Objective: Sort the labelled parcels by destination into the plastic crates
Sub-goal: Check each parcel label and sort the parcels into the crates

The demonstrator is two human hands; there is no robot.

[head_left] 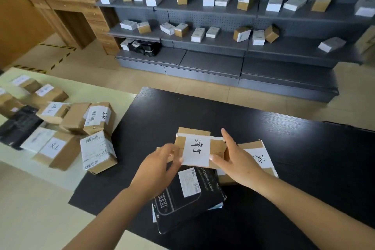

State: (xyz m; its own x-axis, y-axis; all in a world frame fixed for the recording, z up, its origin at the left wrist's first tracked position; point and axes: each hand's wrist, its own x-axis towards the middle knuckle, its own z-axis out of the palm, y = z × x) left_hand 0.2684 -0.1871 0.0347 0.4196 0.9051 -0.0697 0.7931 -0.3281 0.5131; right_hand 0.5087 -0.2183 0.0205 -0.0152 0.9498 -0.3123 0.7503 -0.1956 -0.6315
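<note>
**Both hands on the labelled carton**

Both our hands are on one small cardboard parcel [199, 146] near the middle of the black desk [304, 148]. Our left hand [160, 163] curls round its left end, fingertips at the edge of the handwritten white label [196, 150]. Our right hand [236, 157] lies along the right end with the fingers nearly straight, thumb at the label's lower corner, pressing more than gripping. Whether the parcel is lifted or sitting on what lies beneath, we cannot tell.

Under and in front of it lies a flat black coffee scale box [188, 199] with a printed sticker, reaching toward the desk's near edge. Just beside our right hand sits another labelled brown carton [257, 154], partly hidden by the wrist.

We judge the parcel light and stiff: a taped corrugated box, small enough for one hand. Its paper label looks loosely laid on, so we would hold the box by its two short ends or from below, not by the label, and keep the writing face up for reading the destination.

More parcels wait in a loose pile [67, 128] on the pale desk [121, 95] to our left, several bearing handwritten labels. No plastic crates are visible here, so the drop-off point is out of view. Grey shelving [203, 63] with small boxes stands across the floor.
</note>
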